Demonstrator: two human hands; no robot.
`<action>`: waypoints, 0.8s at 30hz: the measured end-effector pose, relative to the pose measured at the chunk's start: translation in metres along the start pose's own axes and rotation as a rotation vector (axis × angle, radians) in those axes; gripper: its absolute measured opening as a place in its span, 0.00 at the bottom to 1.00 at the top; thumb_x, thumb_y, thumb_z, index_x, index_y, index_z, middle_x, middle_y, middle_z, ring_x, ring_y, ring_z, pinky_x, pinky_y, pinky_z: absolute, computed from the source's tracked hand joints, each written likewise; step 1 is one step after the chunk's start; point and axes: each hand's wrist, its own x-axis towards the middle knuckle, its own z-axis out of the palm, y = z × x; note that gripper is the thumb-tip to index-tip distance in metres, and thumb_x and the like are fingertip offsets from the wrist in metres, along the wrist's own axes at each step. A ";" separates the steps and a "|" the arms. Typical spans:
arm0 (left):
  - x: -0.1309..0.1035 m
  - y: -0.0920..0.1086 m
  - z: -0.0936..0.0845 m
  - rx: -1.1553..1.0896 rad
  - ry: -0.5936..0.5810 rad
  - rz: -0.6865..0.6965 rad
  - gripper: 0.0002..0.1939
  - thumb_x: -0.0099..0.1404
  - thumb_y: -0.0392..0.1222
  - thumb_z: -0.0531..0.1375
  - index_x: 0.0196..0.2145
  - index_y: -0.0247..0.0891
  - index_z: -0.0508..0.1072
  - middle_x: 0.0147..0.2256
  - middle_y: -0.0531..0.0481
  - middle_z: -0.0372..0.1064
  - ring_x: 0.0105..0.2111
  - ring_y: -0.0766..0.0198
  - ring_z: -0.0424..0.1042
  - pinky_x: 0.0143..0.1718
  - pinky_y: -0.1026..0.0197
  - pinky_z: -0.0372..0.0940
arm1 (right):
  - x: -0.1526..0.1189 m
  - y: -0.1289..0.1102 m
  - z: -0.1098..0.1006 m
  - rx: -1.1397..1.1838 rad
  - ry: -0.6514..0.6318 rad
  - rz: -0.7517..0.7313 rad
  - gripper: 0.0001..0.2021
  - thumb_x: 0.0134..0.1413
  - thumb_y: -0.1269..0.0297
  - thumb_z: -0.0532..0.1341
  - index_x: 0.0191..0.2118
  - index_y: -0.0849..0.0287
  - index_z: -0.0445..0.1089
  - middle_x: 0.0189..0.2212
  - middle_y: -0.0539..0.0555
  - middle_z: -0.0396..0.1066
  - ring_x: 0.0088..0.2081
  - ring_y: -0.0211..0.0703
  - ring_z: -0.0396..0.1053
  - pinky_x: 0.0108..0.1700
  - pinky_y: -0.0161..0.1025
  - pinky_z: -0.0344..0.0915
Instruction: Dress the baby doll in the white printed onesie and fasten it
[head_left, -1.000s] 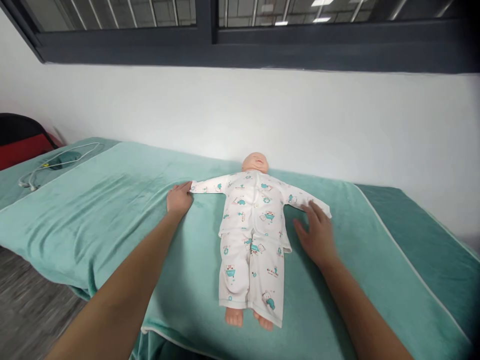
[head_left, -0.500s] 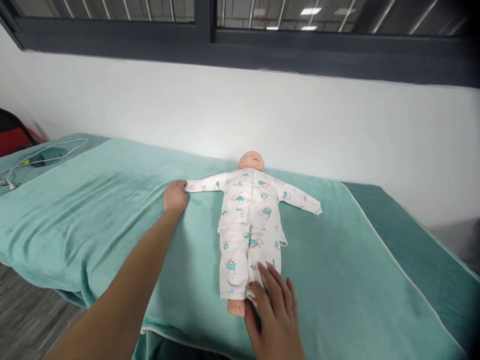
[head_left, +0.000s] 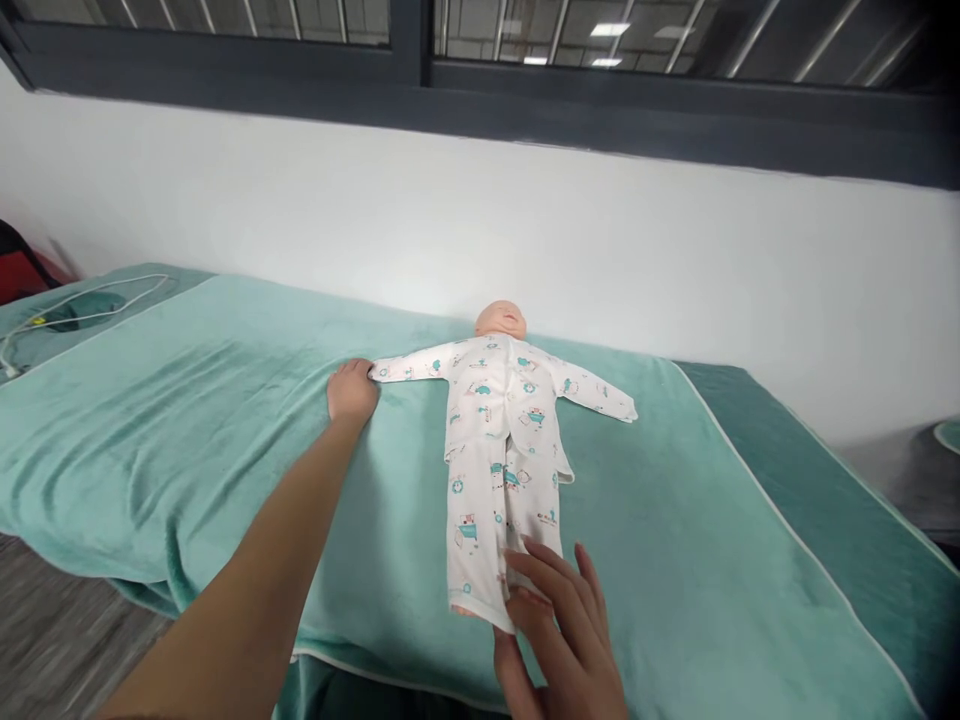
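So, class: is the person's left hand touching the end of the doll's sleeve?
Touching. The head view shows the left hand flat on the green towel, its fingertips meeting the cuff of the doll's sleeve with no gap between them.

Looks like a baby-care training room; practice doll point(head_left: 501, 420) in pyjamas on a padded table under a teal towel point(head_left: 225, 440); plain white wall point(head_left: 450, 230); office-style ceiling lights point(head_left: 607, 30) through the window.

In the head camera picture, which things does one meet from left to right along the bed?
White cable → left hand → doll → right hand → darker green cover.
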 end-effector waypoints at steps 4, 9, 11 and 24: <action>0.000 0.000 0.000 -0.004 -0.003 -0.003 0.21 0.65 0.32 0.50 0.50 0.38 0.76 0.52 0.40 0.73 0.54 0.48 0.69 0.56 0.50 0.61 | -0.001 0.000 0.007 0.010 -0.014 0.061 0.10 0.56 0.70 0.59 0.44 0.52 0.67 0.54 0.57 0.71 0.57 0.54 0.69 0.63 0.59 0.59; 0.000 0.000 0.000 0.000 0.001 0.000 0.21 0.66 0.32 0.50 0.50 0.38 0.76 0.52 0.40 0.73 0.54 0.49 0.69 0.55 0.51 0.61 | 0.000 -0.005 0.014 0.077 0.000 0.078 0.08 0.56 0.70 0.60 0.42 0.53 0.67 0.55 0.57 0.70 0.56 0.53 0.70 0.64 0.59 0.61; 0.000 0.000 0.000 0.001 0.001 0.004 0.21 0.66 0.32 0.50 0.50 0.39 0.76 0.52 0.41 0.73 0.54 0.49 0.69 0.55 0.51 0.61 | -0.003 -0.005 0.014 0.105 -0.001 0.074 0.08 0.57 0.70 0.60 0.42 0.52 0.67 0.55 0.56 0.70 0.57 0.53 0.69 0.63 0.59 0.63; -0.001 0.000 0.000 0.007 0.013 -0.001 0.20 0.65 0.32 0.50 0.50 0.38 0.75 0.51 0.40 0.73 0.53 0.48 0.70 0.55 0.51 0.62 | -0.054 0.047 0.021 0.122 -0.006 0.423 0.11 0.63 0.54 0.60 0.48 0.51 0.67 0.37 0.54 0.73 0.36 0.46 0.74 0.36 0.42 0.75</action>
